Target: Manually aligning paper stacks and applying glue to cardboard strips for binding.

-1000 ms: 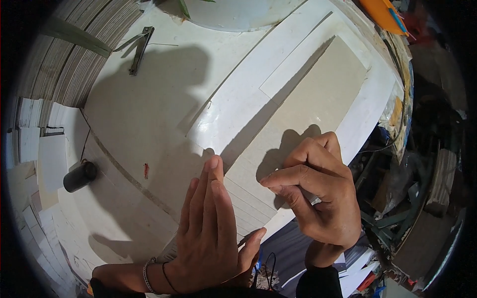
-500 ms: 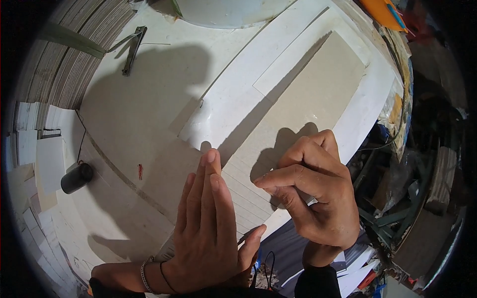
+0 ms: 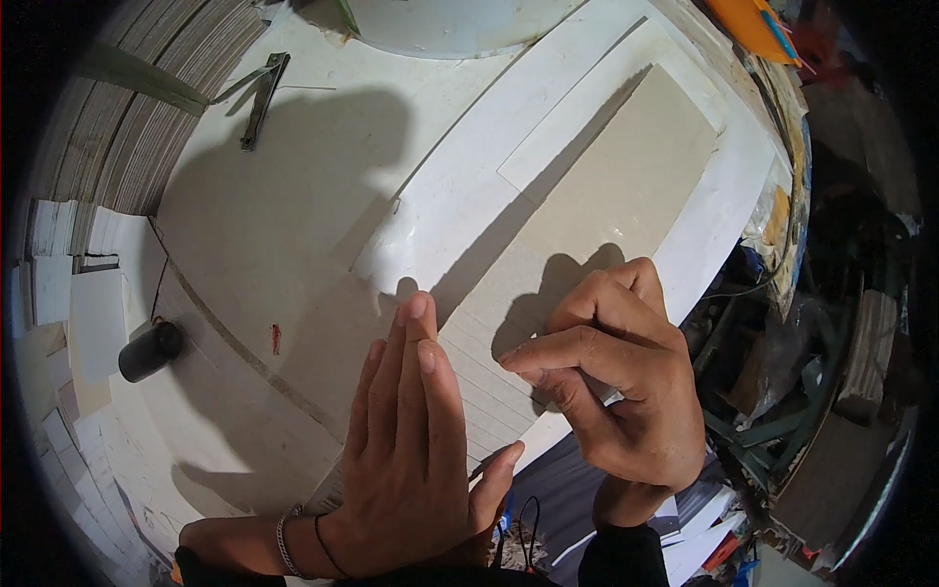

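Across the bench (image 3: pixel 323 68), we have the board (image 3: pixel 626 166) laid on a slant over a white sheet (image 3: pixel 719 220), far end up to the right, near end right down by our hands. Thin lines (image 3: pixel 489 391) run across that near end, close together. And look at our left hand (image 3: pixel 411 440): fingers straight and side by side, thumb standing off, reaching along the board's near left edge; pressing or just hovering, we can't tell. Our right hand (image 3: pixel 641 391) is over the lines, fingers curled, index and thumb together at the tips, and whether anything thin sits between them, we can't tell. Away to our left, a metal clipper (image 3: pixel 261 103) lies near a tall grey stack (image 3: pixel 147 127), and closer to us a black cylinder (image 3: pixel 151 350) lies by some white card (image 3: pixel 98 318). A white tub (image 3: pixel 440 27) stands beyond at the top, and a bracelet (image 3: pixel 285 543) rings our left wrist.
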The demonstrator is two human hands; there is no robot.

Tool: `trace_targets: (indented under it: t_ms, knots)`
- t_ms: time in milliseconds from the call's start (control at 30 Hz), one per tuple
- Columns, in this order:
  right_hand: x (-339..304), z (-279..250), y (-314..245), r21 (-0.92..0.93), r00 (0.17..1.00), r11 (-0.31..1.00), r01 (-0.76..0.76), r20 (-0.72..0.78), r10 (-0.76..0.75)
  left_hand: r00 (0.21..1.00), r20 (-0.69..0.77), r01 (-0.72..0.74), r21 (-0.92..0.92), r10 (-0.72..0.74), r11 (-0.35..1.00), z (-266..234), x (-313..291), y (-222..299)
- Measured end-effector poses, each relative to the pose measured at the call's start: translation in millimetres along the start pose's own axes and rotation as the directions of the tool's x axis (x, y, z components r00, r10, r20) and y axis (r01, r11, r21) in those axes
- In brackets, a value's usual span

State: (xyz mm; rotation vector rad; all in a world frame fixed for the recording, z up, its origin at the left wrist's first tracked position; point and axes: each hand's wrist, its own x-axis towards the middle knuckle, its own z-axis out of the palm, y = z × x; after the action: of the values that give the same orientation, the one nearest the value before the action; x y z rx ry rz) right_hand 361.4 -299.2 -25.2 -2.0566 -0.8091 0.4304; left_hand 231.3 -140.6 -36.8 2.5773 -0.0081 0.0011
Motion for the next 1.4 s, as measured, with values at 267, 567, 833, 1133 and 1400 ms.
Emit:
trace_targets:
  t_ms: [267,567,833,1133,1400]
  knots:
    - [0,-1,0,0.003,1.000,1.000,0.006,0.004,-0.006,1.000,-0.008,-0.011,-0.010,0.011,1.000,1,0,0]
    - [0,1,1,0.016,1.000,1.000,-0.003,-0.003,0.003,0.999,-0.019,-0.026,0.005,0.026,1.000,3,1,-2]
    - [1,1,-1,-0.031,0.999,0.999,0.040,-0.025,-0.041,0.999,-0.033,-0.028,0.018,0.029,0.999,1,0,-1]
    - [-22,14,-30,-0.004,0.947,0.992,0.128,-0.295,-0.124,1.000,0.016,0.013,0.043,-0.014,0.999,1,2,3]
    - [-26,13,-19,-0.157,0.953,0.968,0.197,-0.200,-0.227,0.996,-0.065,-0.057,-0.008,0.056,0.998,4,3,-1]
